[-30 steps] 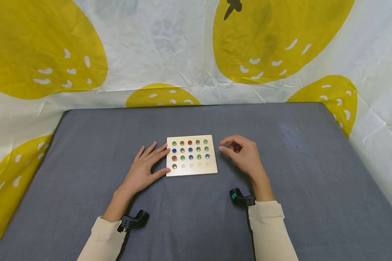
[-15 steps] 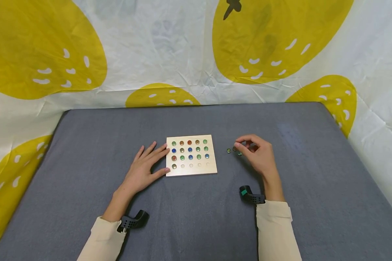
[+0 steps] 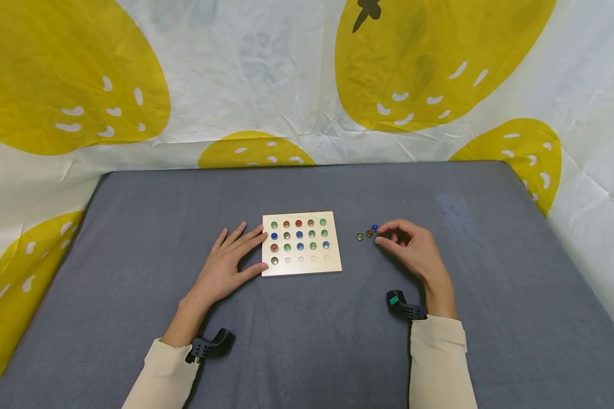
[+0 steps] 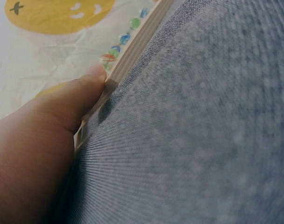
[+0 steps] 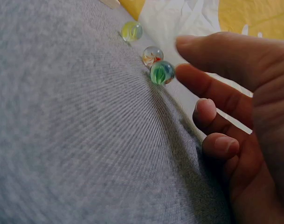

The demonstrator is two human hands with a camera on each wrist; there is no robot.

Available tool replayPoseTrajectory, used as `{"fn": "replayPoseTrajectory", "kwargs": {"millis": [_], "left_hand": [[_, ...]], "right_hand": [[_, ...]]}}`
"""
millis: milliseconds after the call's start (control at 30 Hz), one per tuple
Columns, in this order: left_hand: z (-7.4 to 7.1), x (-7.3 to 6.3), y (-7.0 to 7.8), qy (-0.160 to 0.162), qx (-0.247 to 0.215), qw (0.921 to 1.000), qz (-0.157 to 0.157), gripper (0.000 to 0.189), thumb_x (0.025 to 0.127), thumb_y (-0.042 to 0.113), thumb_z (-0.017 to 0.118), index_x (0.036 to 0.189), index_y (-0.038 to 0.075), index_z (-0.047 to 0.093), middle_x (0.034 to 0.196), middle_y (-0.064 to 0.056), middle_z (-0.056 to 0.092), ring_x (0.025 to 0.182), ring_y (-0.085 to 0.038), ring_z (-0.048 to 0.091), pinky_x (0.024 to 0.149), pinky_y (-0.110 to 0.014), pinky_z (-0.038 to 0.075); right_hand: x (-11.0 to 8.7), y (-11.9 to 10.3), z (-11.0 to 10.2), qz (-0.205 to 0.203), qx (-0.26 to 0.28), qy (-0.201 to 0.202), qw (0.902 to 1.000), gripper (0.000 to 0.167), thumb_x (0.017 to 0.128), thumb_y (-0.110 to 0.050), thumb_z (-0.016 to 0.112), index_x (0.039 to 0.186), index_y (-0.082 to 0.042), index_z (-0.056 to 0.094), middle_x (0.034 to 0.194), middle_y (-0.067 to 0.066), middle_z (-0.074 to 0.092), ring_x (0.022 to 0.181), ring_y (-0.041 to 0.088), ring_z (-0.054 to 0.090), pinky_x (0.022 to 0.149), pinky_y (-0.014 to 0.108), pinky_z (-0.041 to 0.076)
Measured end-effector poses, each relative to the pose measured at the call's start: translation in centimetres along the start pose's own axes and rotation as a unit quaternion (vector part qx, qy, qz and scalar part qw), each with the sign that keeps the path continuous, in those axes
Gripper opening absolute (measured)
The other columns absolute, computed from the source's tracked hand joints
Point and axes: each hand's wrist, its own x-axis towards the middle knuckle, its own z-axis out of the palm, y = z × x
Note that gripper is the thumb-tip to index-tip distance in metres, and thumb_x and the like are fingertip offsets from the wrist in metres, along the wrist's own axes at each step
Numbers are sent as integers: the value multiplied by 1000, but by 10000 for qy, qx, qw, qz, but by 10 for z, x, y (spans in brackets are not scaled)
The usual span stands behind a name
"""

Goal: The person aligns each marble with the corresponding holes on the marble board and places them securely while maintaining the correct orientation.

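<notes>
In the head view, a pale wooden board [image 3: 307, 268] lies with coloured glass marbles in its upper three rows and one at the left of its front row. My left hand [image 3: 221, 270] is spread at its left edge, thumb and fingertips touching it. Right of the board sit a yellow-green marble [image 3: 360, 237], a red-streaked marble [image 3: 370, 233], a blue marble [image 3: 375, 228] and a green marble [image 5: 162, 73]. Beside that green one is my right hand [image 3: 413, 250], thumb and forefinger apart, nothing visible between them. In the right wrist view, a fingertip is very close to it; contact is unclear.
A grey cloth [image 3: 307, 341] covers the table. Behind and beside it hangs a white sheet [image 3: 266, 68] with large yellow shapes. Shallow round hollows show along the rest of the board's front row.
My right hand has moved right, away from the board, and the loose marbles its fingers covered have come into sight. The left hand stays at the board's edge.
</notes>
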Motion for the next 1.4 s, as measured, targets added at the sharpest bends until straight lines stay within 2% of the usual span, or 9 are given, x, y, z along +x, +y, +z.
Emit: {"fn": "replayPoseTrajectory", "kwargs": {"millis": [233, 467, 933, 1167, 1400], "left_hand": [[0, 1, 0, 13, 22, 10000, 16, 65, 88, 50, 64, 144, 22, 46, 150, 3, 38, 142, -27, 21, 114, -53, 5], [0, 0, 1, -11, 8, 10000, -28, 65, 88, 48, 65, 144, 21, 46, 150, 2, 39, 142, -28, 21, 114, -53, 5], [0, 1, 1, 0, 6, 10000, -22, 66, 88, 49, 65, 145, 21, 46, 150, 2, 38, 143, -27, 21, 114, -53, 5], [1, 0, -1, 8, 38, 10000, -32, 65, 88, 49, 64, 145, 22, 46, 150, 3, 38, 143, -27, 21, 114, -52, 5], [1, 0, 0, -7, 15, 10000, -16, 66, 88, 51, 63, 145, 23, 45, 151, 5, 37, 143, -26, 20, 114, -52, 5]], "right_hand": [[0, 2, 0, 380, -76, -400, 9984, 22, 84, -7, 75, 103, 1, 69, 77, 14, 53, 68, 23, 47, 58, 25, 38], [5, 44, 5, 433, -125, -466, 9979, 23, 82, -21, 78, 102, -12, 70, 78, 7, 53, 69, 17, 45, 58, 25, 37], [6, 43, 7, 558, -458, -319, 9969, 16, 82, -19, 78, 97, -15, 73, 75, 4, 53, 68, 17, 46, 58, 26, 35], [7, 41, 9, 735, -491, -291, 9957, 17, 82, -23, 78, 98, -16, 74, 74, 4, 54, 67, 17, 46, 56, 26, 35], [7, 40, 9, 663, -443, -155, 9967, 18, 82, -20, 79, 97, -13, 74, 75, 4, 55, 67, 16, 46, 55, 25, 36]]}}
